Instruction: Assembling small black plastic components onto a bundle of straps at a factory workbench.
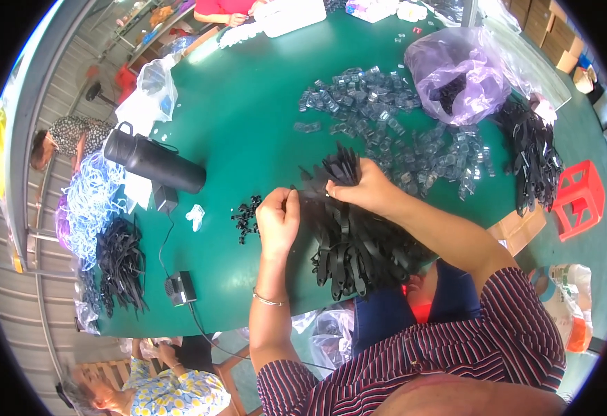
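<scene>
My right hand point(366, 188) is closed round a bundle of flat black straps point(341, 165), their ends fanning out above the fingers. More looped black straps point(348, 253) spread below it, over the table's near edge by my lap. Just left of the bundle, my left hand point(278, 218) is raised in a pinch, with a tiny dark tip showing between thumb and forefinger; its exact kind is too small to tell. Beside that wrist lies a small heap of little black plastic parts point(248, 216). Many clear plastic pieces point(366, 100) are scattered beyond my right hand on the green table point(234, 125).
A black bottle point(154, 161) lies at left, near a small black box point(179, 288) with a cable. White-blue cords point(94, 197) and black straps point(120, 267) line the left edge. At right are a purple bag point(487, 69), hanging black straps point(531, 156) and a red stool point(579, 197). Other people sit around.
</scene>
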The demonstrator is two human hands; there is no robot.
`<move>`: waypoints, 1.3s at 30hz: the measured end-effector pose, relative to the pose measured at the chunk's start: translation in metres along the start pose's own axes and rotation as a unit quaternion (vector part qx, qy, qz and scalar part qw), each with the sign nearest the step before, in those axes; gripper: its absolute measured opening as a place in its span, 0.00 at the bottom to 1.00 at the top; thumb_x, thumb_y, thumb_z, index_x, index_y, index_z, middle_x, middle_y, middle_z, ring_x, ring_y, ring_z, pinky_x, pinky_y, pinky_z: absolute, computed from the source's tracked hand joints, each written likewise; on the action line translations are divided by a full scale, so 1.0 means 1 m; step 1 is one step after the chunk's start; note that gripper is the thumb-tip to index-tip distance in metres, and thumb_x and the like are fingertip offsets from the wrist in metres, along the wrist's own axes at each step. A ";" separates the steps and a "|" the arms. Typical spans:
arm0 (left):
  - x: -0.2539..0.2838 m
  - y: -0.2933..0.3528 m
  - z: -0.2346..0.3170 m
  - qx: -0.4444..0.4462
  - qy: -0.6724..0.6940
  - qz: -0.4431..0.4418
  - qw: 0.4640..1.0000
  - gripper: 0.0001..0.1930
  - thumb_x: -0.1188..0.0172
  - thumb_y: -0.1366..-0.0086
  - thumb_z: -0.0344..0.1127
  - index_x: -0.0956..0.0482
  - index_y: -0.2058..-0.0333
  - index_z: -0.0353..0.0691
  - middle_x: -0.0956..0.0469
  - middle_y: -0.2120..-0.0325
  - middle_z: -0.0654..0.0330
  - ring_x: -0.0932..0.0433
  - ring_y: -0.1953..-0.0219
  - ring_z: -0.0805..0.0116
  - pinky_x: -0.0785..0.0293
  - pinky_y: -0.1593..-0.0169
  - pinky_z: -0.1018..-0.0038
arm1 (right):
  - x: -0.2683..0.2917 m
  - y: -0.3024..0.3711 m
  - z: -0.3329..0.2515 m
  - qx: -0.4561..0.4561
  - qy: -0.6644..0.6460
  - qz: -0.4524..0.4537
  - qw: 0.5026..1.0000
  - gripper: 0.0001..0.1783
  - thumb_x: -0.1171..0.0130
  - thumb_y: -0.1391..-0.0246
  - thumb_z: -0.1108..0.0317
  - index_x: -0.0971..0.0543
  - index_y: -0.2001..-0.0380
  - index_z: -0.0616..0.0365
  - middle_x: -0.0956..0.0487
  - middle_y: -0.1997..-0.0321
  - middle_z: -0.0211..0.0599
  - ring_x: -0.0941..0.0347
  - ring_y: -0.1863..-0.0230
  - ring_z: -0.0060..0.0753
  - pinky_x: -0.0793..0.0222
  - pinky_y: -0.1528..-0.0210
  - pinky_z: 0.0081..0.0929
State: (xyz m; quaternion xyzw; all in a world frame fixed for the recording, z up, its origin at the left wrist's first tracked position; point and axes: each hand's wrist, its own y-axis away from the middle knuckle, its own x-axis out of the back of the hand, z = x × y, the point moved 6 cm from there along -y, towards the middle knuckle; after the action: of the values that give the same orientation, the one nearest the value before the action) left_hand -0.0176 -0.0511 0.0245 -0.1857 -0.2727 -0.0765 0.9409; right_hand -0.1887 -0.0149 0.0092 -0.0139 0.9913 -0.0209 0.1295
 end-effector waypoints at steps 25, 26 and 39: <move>0.024 0.002 -0.005 -0.017 -0.377 -0.043 0.925 0.07 0.40 0.51 0.32 0.23 0.71 0.40 0.26 0.72 0.56 0.25 0.70 0.55 0.30 0.67 0.66 | -0.007 0.002 -0.001 0.062 0.018 -0.023 0.998 0.16 0.42 0.58 0.78 0.29 0.63 0.62 0.26 0.67 0.27 0.32 0.65 0.16 0.34 0.61 0.20; 0.024 0.001 -0.003 -0.020 -0.369 -0.044 0.928 0.07 0.40 0.51 0.31 0.23 0.71 0.39 0.26 0.72 0.56 0.25 0.71 0.55 0.30 0.67 0.66 | -0.007 0.002 -0.003 0.062 0.018 -0.023 0.998 0.16 0.42 0.58 0.78 0.29 0.63 0.62 0.26 0.67 0.27 0.32 0.65 0.16 0.34 0.61 0.20; 0.024 0.007 -0.001 -0.036 -0.310 -0.079 0.947 0.05 0.40 0.54 0.28 0.23 0.75 0.37 0.26 0.75 0.55 0.26 0.71 0.54 0.31 0.66 0.65 | -0.010 0.003 -0.004 0.020 0.012 -0.036 0.999 0.18 0.41 0.60 0.77 0.29 0.61 0.64 0.26 0.66 0.28 0.31 0.64 0.17 0.34 0.59 0.20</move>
State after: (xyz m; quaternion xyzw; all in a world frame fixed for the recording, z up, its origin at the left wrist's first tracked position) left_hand 0.0051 -0.0462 0.0347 -0.2113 -0.5622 -0.0990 0.7934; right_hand -0.1798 -0.0109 0.0160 -0.0463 0.9910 -0.0458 0.1174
